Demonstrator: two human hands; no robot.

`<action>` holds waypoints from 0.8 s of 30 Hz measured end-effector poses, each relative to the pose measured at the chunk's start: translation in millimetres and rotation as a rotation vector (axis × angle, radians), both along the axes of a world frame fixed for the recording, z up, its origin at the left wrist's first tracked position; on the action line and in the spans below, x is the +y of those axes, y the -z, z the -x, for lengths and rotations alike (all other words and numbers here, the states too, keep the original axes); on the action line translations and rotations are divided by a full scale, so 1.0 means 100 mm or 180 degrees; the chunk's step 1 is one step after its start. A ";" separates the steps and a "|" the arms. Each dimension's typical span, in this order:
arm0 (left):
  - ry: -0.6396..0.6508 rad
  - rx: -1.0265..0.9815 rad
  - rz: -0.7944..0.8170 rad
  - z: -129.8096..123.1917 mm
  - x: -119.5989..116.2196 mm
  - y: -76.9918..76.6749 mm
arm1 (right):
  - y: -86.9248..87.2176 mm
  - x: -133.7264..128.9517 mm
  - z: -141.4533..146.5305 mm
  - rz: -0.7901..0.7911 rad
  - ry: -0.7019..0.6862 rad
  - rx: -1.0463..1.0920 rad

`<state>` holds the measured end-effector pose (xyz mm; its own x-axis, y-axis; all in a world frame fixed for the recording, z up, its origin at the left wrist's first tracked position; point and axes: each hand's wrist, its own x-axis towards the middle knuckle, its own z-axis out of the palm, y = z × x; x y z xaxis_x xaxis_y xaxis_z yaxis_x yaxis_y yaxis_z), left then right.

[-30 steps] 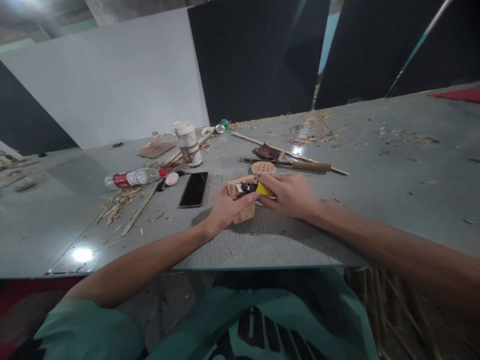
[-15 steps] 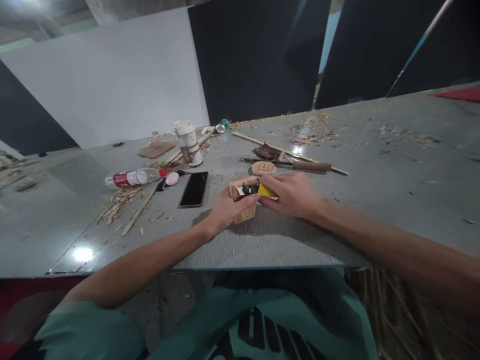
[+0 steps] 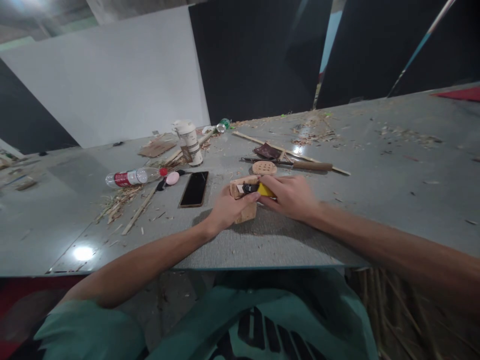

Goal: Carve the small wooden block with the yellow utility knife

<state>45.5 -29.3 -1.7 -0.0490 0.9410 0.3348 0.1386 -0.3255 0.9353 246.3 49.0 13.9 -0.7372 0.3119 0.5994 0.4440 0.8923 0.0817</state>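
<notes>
Near the table's front edge, my left hand (image 3: 225, 207) grips a pale wooden block (image 3: 246, 214) from its left side, the thumb reaching across it. My right hand (image 3: 292, 195) is closed round a yellow and black utility knife (image 3: 264, 190). The knife's blade end lies over the top of the block, beside my left thumb. An oval wooden piece with small holes (image 3: 264, 167) lies just behind the block. The underside of the block is partly hidden by my left hand.
A phone (image 3: 194, 189), a plastic bottle (image 3: 131, 177) and a white cup (image 3: 188, 143) are to the left. Behind my right hand lie a wooden-handled tool (image 3: 312, 165) and a long thin stick (image 3: 291, 152). Wood shavings (image 3: 119, 204) litter the grey table (image 3: 390, 190).
Both hands keep their holds on the block and the knife. The knife and my right hand have shifted very slightly, and the right forearm sits a little lower.
</notes>
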 end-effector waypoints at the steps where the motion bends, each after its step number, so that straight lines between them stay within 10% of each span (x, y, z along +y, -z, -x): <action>1: 0.0007 0.0003 0.0001 0.00 0.00 0.00 | 0.00 0.00 0.00 0.0005 0.0002 0.0003; 24: 0.0170 -0.0037 -0.0055 0.03 0.03 0.01 | -0.04 0.03 -0.03 -0.0152 -0.0076 0.0020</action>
<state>42.3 -26.2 -2.7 -0.0029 0.9364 0.3508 0.1098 -0.3484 0.9309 249.1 51.9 17.4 -0.7403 0.2652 0.6178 0.4232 0.8978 0.1217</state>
